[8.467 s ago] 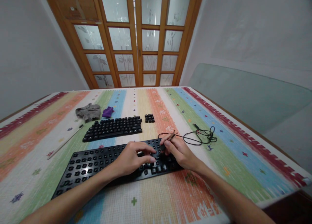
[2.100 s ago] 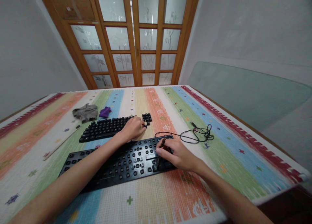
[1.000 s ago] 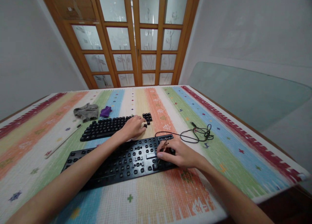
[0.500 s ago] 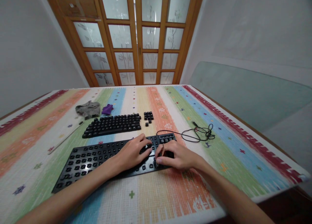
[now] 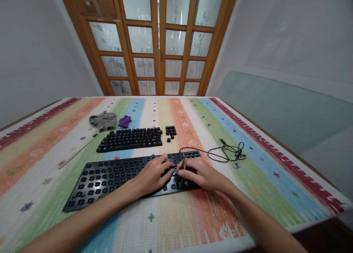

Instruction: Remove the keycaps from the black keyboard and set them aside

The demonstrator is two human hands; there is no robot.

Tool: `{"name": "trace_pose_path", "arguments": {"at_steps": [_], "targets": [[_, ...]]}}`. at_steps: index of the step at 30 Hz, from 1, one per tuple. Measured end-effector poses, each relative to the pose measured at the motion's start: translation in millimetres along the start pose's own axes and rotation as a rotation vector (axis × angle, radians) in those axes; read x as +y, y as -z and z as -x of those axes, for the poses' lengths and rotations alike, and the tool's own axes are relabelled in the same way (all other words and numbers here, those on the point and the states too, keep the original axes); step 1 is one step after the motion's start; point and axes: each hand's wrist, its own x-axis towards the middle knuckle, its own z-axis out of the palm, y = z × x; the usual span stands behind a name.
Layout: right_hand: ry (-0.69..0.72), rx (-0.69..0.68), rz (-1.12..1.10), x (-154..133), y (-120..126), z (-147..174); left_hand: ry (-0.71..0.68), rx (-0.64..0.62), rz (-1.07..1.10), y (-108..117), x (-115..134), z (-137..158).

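A black keyboard lies across the cloth in front of me, most of its switch positions bare of keycaps. My left hand rests over its right half, thumb and forefinger curled nearly together; whatever is between them is hidden. At the right end, my right hand pinches a slim brownish tool, with thin wire-like prongs pointing down at the keyboard. Its exact kind is unclear. A few keycaps show near the right hand, below a light-edged panel at the top right corner.
Behind the keyboard sit rows of removed black keycaps and a smaller keycap group. A coiled cable lies right. To the left are a long pale stick with a dark tip, a grey rag and a purple cloth.
The camera view has shifted slightly, so the whole scene sits a little further right. My right hand has lifted slightly, and the tool's thin prongs now show beneath it. My left hand stays on the keyboard.
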Motion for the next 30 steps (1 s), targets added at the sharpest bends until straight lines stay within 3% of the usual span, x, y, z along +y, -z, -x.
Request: {"name": "trace_pose_path", "arguments": {"at_steps": [9, 16, 22, 30], "targets": [[-0.077, 0.04, 0.045, 0, -6, -7, 0.0, 0.007, -0.015, 0, 1, -1], [-0.223, 0.187, -0.194, 11, 1, -6, 0.008, 0.022, 0.042, 3, 0, 0], [-0.185, 0.244, -0.176, 7, 7, -2, -0.095, 0.012, 0.114, 17, 9, -1], [-0.131, 0.246, -0.137, 1, 8, -1, -0.076, -0.016, 0.192, 19, 21, -7]]}}
